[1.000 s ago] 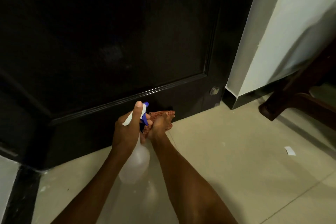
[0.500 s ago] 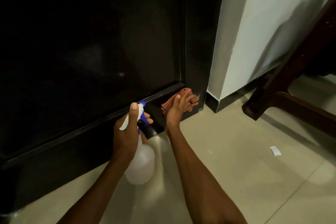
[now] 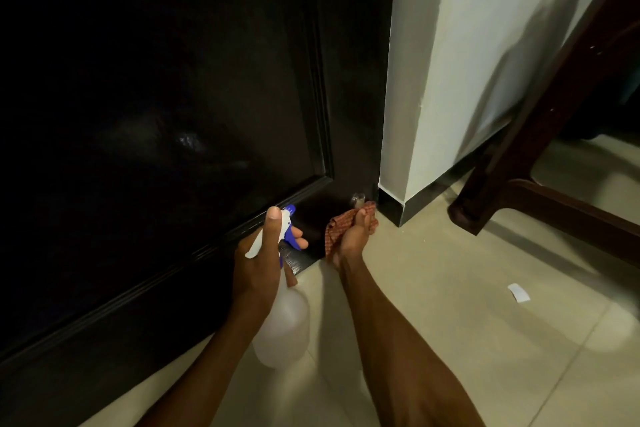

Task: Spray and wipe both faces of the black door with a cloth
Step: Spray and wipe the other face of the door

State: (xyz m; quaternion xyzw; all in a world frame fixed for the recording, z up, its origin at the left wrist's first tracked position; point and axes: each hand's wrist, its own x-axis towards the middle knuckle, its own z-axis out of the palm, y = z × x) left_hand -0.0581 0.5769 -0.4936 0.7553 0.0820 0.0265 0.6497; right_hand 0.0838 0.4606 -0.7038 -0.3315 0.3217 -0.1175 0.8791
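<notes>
Right hand (image 3: 351,239) clamped on cloth (image 3: 334,230), pressed to black door (image 3: 173,97) bottom rail; unwiped rail runs toward 8 o'clock; left hand (image 3: 258,263) gripping spray bottle (image 3: 282,333) nearer

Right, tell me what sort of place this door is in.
Most likely a room or hallway inside a home. The black door stands beside a white plastered wall with a dark skirting, the floor is pale glossy tile, and dark wooden furniture stands at the right.
</notes>
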